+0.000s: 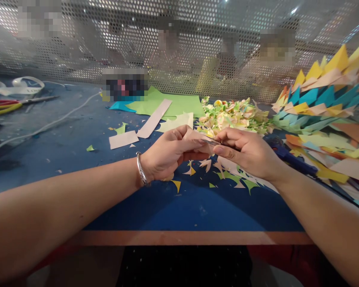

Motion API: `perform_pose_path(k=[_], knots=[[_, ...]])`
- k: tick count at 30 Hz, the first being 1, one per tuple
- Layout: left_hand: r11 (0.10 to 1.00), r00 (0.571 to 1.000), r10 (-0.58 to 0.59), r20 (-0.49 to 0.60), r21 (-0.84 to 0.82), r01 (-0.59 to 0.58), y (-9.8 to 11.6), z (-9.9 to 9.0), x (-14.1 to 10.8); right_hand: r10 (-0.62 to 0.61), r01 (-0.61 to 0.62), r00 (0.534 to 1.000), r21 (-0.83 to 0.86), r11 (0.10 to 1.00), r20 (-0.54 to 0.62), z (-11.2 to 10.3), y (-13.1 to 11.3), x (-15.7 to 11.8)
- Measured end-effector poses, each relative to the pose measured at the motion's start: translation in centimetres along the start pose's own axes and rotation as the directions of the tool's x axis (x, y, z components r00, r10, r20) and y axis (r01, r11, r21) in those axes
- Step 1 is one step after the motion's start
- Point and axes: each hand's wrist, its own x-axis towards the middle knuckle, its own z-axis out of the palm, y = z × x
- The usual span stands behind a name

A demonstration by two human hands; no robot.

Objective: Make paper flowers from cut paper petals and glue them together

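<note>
In front of me, above the table, my left hand is closed on a small pale pink paper piece, pinched between thumb and fingers. A silver bangle circles that wrist. My right hand is closed around a slim metal tool whose tip points left and meets the paper. Its kind is hard to tell because the fingers hide most of it. Beneath both hands lie paper scraps in pink, yellow and green. Just behind them is a heap of small folded paper pieces.
Green paper sheets and pink strips lie behind my hands. At left are scissors and a white cable. A layered paper model stands at right, near a dark blue tool. Perforated metal mesh borders the table's back.
</note>
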Motion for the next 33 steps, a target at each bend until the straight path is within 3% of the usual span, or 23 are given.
perform_pose_path(k=[15, 33], knots=[[0.999, 0.998, 0.026, 0.056, 0.020, -0.027, -0.26, -0.24, 0.00, -0.016, 0.016, 0.999, -0.014, 1.000, -0.034, 0.22, -0.50, -0.11], [0.998, 0.999, -0.042, 0.004, 0.039, 0.042, -0.11, 0.10, -0.01, -0.089, 0.084, 0.995, -0.115, 0.990, -0.038, 0.26, -0.61, -0.29]])
